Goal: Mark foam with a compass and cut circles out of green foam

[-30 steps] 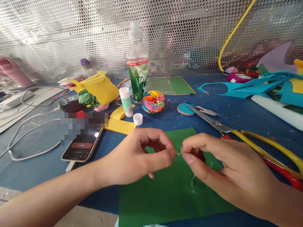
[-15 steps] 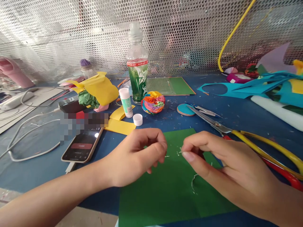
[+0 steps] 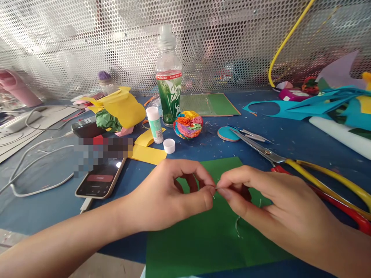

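Note:
Over a green sheet of paper [image 3: 199, 243], my left hand [image 3: 176, 197] and my right hand [image 3: 266, 204] meet fingertip to fingertip. Thumb and index finger of each are pinched on a thin pale strand [image 3: 216, 188]; a short end of it pokes out below the left fingertips. Whether it is thread or wire is too small to tell. Another thin, curved pale strand [image 3: 237, 227] lies on the sheet beneath my right hand. The other fingers of both hands are curled, partly hidden. Large scissors [image 3: 269, 155] with yellow and red handles lie beside my right hand.
Beyond the hands stand a green-labelled bottle [image 3: 169, 81], a glue stick [image 3: 155, 125] with its cap [image 3: 169, 146] off, and a colourful paper ball [image 3: 188, 124]. A blue disc [image 3: 228, 133] touches the scissors. A phone [image 3: 101, 177] and cables lie left; blue paper [image 3: 301, 108] lies right.
My left hand has moved right and its fingertips now meet those of my right hand at the thin strand. A gap stood between the hands before.

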The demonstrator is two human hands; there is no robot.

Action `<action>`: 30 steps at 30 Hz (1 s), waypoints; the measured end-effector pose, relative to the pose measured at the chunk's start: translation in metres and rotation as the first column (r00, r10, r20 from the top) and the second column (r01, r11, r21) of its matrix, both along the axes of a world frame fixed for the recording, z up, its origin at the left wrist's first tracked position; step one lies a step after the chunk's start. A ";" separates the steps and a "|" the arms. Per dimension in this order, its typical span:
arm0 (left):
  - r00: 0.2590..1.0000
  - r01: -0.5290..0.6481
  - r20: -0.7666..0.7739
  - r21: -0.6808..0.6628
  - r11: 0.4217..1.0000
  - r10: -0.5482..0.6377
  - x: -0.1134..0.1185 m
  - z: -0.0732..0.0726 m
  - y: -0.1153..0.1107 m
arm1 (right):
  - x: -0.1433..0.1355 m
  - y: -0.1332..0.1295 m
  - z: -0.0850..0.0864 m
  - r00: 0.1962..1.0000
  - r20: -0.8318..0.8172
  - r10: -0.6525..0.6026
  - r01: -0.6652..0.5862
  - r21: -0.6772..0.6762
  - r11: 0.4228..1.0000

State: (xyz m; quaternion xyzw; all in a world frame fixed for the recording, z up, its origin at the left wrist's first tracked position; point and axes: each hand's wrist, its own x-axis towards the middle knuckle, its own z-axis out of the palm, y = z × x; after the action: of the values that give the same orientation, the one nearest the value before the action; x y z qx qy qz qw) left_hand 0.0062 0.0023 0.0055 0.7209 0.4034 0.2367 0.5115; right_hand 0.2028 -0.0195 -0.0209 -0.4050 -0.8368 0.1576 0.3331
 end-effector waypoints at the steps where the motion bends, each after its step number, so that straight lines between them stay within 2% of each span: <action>1: 1.000 -0.002 -0.005 0.005 1.000 0.002 0.000 0.000 0.000 | 0.000 0.000 0.000 1.000 0.004 0.003 -0.003 -0.006 1.000; 5: 1.000 -0.012 -0.023 0.011 1.000 0.012 0.000 0.000 -0.001 | -0.001 0.000 0.000 1.000 -0.009 -0.008 0.008 0.015 1.000; 13: 1.000 0.005 -0.030 -0.022 1.000 -0.006 0.001 -0.001 0.000 | -0.001 0.001 0.004 0.999 0.041 0.028 -0.035 0.194 0.980; 20: 0.999 0.015 -0.033 -0.014 1.000 -0.016 0.000 0.001 -0.002 | 0.000 0.003 -0.001 0.997 0.076 0.017 -0.028 0.144 0.989; 30: 0.999 0.022 -0.042 -0.007 1.000 -0.022 0.000 0.000 -0.002 | 0.000 0.000 0.002 0.998 0.062 0.021 -0.029 0.138 0.990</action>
State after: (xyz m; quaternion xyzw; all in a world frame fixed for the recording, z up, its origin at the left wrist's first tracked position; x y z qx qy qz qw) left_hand 0.0064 0.0003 0.0057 0.7285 0.4067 0.2148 0.5078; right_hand 0.2030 -0.0197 -0.0187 -0.3748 -0.8605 0.0907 0.3329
